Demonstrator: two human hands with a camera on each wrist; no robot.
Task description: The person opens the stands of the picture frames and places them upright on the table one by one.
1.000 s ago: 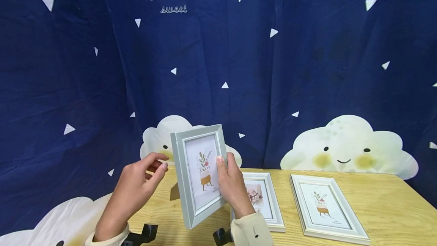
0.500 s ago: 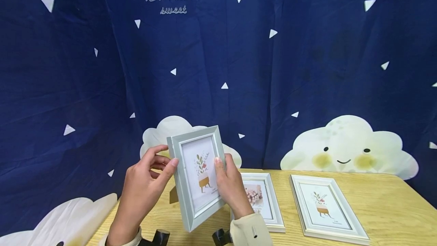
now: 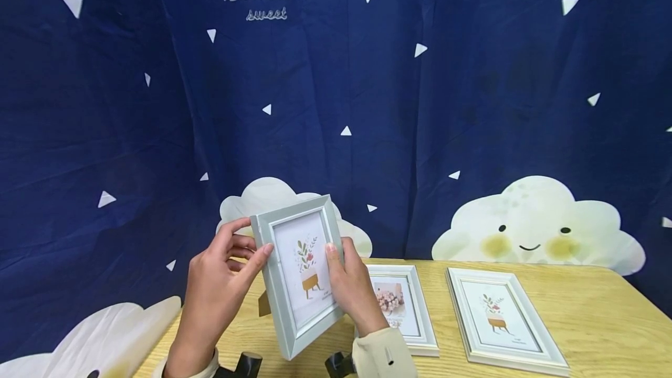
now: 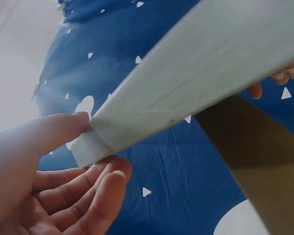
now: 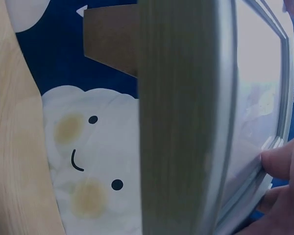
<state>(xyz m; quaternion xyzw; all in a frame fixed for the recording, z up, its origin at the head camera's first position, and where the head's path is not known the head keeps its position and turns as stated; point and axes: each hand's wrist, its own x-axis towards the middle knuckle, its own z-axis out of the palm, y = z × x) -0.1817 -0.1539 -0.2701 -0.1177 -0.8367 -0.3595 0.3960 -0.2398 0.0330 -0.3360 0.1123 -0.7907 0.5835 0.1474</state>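
Tilted upright above the table, a pale grey-green picture frame [image 3: 304,267] shows a print of a plant in a brown pot on legs. My left hand [image 3: 217,284] pinches its left edge near the upper corner, thumb in front and fingers behind. My right hand [image 3: 357,290] grips the right edge with the thumb on the front; its other fingers are mostly hidden behind. A brown stand [image 4: 255,152] sticks out from the back in the left wrist view. In the right wrist view the frame's side [image 5: 181,117] fills the middle.
A white frame [image 3: 427,331] with a flower photo lies on the wooden table [image 3: 598,308], partly behind my right hand. To its right lies another white frame [image 3: 509,314] with a plant print. A blue curtain [image 3: 388,104] with clouds hangs behind.
My left hand has moved right from beside the picture frame and taken hold of its left edge. The frame has shifted slightly left and down, still in my right hand.
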